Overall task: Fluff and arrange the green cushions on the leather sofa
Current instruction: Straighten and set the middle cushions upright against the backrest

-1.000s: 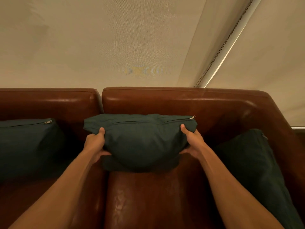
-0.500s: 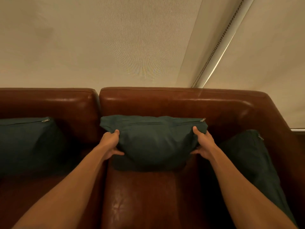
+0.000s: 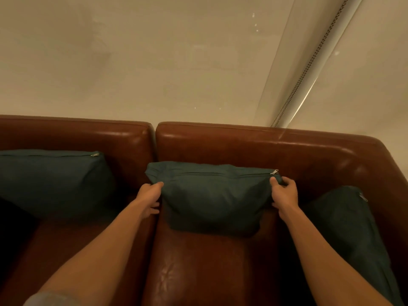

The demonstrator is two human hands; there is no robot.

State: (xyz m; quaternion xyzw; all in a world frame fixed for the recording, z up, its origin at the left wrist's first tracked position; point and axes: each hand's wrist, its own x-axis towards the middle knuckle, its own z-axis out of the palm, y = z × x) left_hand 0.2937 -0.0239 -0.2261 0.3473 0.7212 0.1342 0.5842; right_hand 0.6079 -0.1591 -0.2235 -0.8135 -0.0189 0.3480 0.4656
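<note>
- A brown leather sofa [image 3: 220, 272] stands against a plain beige wall [image 3: 154, 62]; a bead chain [image 3: 309, 65] hangs at the right.
- The middle cushion [image 3: 216, 199], green, leans against the right backrest, zip on top.
- The grip of the left hand [image 3: 149, 198] is clamped on its left edge, and that of the right hand [image 3: 284, 195] on its top right corner.
- A left cushion [image 3: 50, 182] and a right cushion [image 3: 344, 228] flank it.

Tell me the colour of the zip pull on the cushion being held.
Silvery: the zip pull on the green cushion, clearest in the head view.
</note>
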